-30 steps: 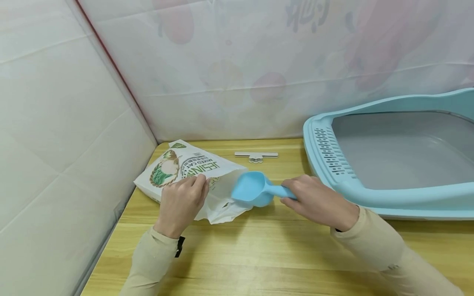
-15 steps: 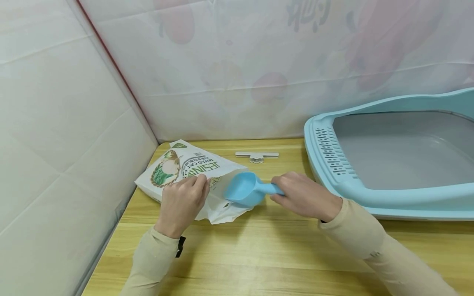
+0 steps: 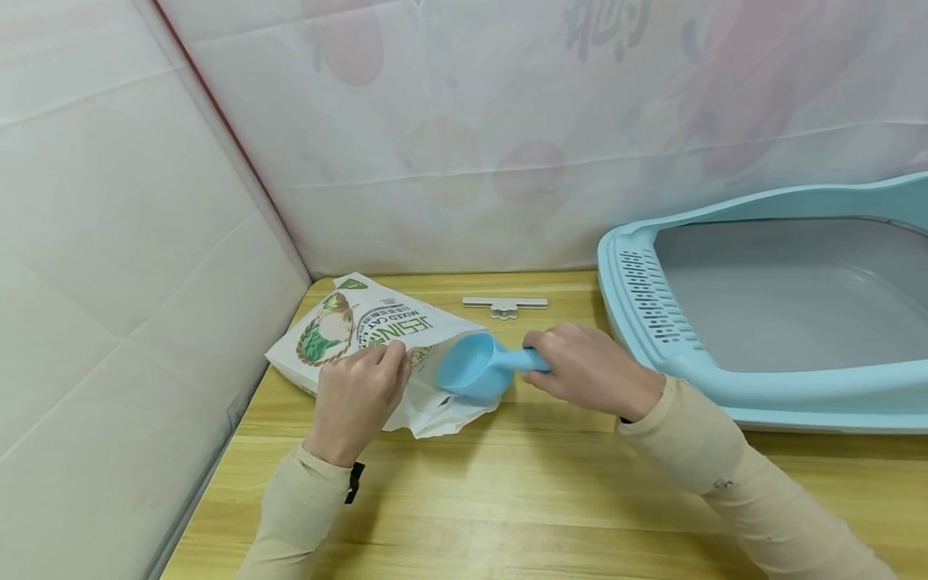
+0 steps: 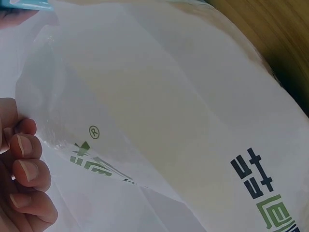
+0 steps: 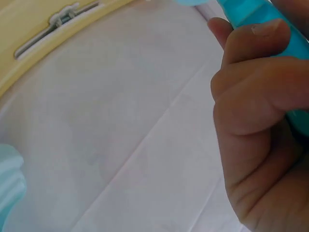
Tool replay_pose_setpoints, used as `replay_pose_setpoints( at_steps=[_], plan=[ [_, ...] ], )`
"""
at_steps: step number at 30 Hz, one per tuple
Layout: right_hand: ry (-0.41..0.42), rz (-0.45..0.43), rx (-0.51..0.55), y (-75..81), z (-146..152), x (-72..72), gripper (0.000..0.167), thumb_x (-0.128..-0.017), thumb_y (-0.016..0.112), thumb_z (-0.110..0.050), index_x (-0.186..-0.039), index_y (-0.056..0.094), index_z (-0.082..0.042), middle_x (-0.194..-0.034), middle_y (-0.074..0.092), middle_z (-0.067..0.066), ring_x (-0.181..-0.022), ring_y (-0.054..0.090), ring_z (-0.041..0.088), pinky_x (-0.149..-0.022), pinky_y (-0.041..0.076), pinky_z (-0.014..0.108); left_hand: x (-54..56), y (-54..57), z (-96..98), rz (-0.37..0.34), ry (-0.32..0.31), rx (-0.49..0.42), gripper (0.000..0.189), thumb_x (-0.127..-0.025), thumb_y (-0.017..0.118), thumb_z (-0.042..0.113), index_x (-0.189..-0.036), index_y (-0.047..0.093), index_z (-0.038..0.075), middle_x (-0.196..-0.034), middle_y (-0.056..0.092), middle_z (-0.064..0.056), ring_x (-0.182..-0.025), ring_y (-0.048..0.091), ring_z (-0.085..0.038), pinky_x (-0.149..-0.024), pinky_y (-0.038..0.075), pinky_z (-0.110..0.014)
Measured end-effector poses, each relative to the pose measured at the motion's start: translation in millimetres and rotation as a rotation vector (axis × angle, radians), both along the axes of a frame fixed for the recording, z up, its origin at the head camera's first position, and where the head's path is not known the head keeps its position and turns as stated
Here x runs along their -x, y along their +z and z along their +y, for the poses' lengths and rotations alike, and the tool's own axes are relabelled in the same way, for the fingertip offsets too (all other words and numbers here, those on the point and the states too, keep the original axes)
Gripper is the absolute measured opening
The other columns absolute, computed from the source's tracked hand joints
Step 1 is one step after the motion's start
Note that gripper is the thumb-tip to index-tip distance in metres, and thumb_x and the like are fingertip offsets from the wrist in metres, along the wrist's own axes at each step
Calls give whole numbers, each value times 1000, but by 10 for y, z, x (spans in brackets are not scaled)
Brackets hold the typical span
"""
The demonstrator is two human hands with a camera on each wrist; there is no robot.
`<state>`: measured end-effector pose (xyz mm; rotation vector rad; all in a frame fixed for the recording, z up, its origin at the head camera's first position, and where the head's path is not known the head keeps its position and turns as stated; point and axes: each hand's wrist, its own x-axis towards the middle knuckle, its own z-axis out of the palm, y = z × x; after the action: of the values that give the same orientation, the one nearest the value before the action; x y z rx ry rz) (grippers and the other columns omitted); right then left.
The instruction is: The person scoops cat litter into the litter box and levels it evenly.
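A white printed cat litter bag lies on its side at the table's left, its mouth facing right. My left hand pinches the bag's upper edge near the mouth; in the left wrist view, its curled fingers are against the white bag wall. My right hand grips the handle of a light blue scoop. The scoop's bowl sits within the mouth, over the lower flap, and looks empty. In the right wrist view, my fingers wrap round the blue handle. The bag's contents are hidden.
A pale blue litter box with a grey inside and a slotted ledge stands at the right. Behind the scoop, a white bag clip lies on the wooden table. Fabric walls rise behind and at the left.
My right hand has moved left with the scoop, so its bowl is further into the bag's mouth. The left hand and the bag have hardly moved.
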<state>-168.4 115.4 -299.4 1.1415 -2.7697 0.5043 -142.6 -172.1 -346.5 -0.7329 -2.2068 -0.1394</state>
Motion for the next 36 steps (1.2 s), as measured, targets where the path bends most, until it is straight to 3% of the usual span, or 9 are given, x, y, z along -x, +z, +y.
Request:
replay_pose_setpoints(
  at_steps=[3, 8, 18, 28, 36],
  plan=[
    [20, 20, 30, 60, 12, -8, 11, -86, 76, -5, -88, 65, -3, -66, 49, -4, -54, 40, 8, -50, 37, 26, 0, 1, 0, -1, 2, 0, 20, -94, 62, 8, -77, 54, 2, -53, 50, -3, -43, 54, -23, -36, 29, -27],
    [43, 41, 104, 101, 18, -16, 18, -86, 80, -8, -97, 67, 0, -67, 51, -4, -52, 40, 5, -49, 38, 25, 0, -4, -2, 3, 4, -1, 20, -95, 60, 9, -77, 54, 2, -53, 50, -3, -42, 54, -24, -35, 30, -27],
    [40, 83, 109, -5, -60, 1, 19, -88, 79, -13, -86, 62, -5, -63, 34, -5, -52, 34, 6, -49, 33, 25, 1, -10, -2, 0, 4, -1, 20, -94, 63, 8, -77, 54, 2, -53, 50, -4, -43, 55, -24, -35, 30, -27],
    [42, 161, 90, -96, -153, 23, 23, -86, 80, -12, -80, 60, -5, -61, 31, -6, -52, 32, 7, -48, 29, 23, 5, -3, 0, 8, 0, 4, 20, -94, 62, 8, -77, 53, 2, -52, 49, -4, -41, 53, -23, -35, 28, -26],
    [26, 150, 89, -147, -212, 29, 27, -86, 80, -11, -76, 55, -7, -60, 28, -7, -52, 31, 7, -48, 28, 22, -4, 8, 8, -4, 4, 17, 19, -91, 68, 6, -78, 54, 2, -53, 51, -4, -42, 55, -24, -35, 31, -26]
  ],
)
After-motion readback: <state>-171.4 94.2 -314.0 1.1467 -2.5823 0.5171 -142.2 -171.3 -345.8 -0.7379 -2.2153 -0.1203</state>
